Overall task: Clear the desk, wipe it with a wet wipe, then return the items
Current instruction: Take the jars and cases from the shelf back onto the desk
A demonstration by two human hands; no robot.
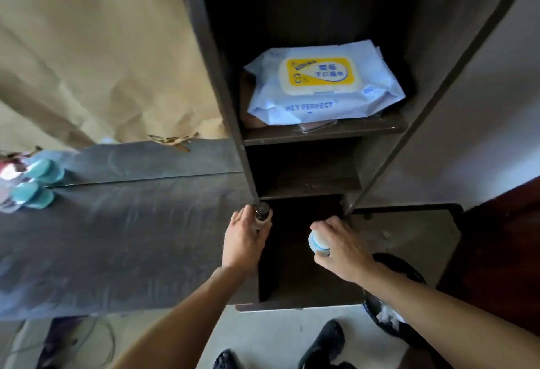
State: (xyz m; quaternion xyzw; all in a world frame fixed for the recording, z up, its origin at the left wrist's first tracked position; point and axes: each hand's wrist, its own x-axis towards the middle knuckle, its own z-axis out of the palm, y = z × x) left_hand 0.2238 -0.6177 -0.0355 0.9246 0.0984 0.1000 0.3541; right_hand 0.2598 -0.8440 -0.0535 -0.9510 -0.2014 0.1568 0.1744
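left hand [244, 240]: you're gripping a dark-capped bottle [262, 213]
right hand [342, 249]: curled round a white bottle [318, 243]
desk [117, 237]: left of both; your left hand's nearer

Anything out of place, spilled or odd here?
Nothing spilled or broken. The wet wipes pack lies askew on its shelf, perched on other items, one poking past the front edge. The desk shows streaky smears, probably from wiping. The left hand grips a dark-capped bottle, the right hand a white bottle.

dark shelf [321, 132], wipes pack [324, 82] on it
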